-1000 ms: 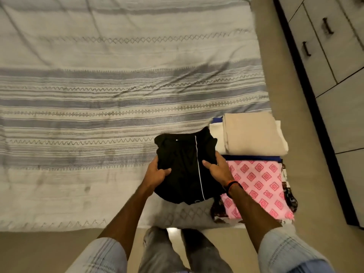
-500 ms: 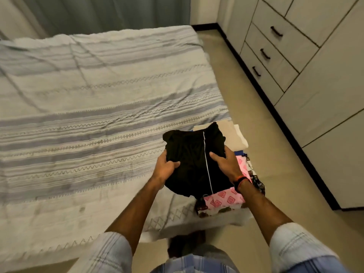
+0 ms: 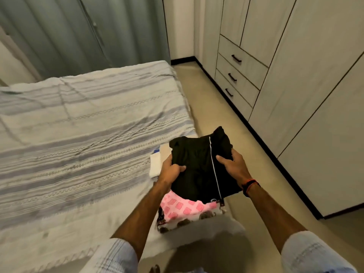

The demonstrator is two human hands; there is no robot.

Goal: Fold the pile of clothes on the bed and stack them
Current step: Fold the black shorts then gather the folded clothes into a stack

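I hold a folded black garment [image 3: 199, 166] with a thin white stripe above the bed's near right corner. My left hand [image 3: 171, 170] grips its left edge, thumb on top. On the other side my right hand [image 3: 232, 164] grips the right edge. Beneath it lies a stack of folded clothes: a pink patterned piece [image 3: 183, 207] on top of a dark floral one, and further back a beige and white folded pile [image 3: 157, 162], mostly hidden by the black garment.
The bed [image 3: 78, 144] carries a grey-striped cover and fills the left side. A wardrobe with drawers [image 3: 238, 75] lines the right wall, with a strip of floor [image 3: 226, 119] between. Grey curtains [image 3: 78, 32] hang behind the bed.
The black garment has moved right, from the bare bed cover to above the folded stack, both hands still gripping it. The view has tilted up, showing curtains and wardrobe.
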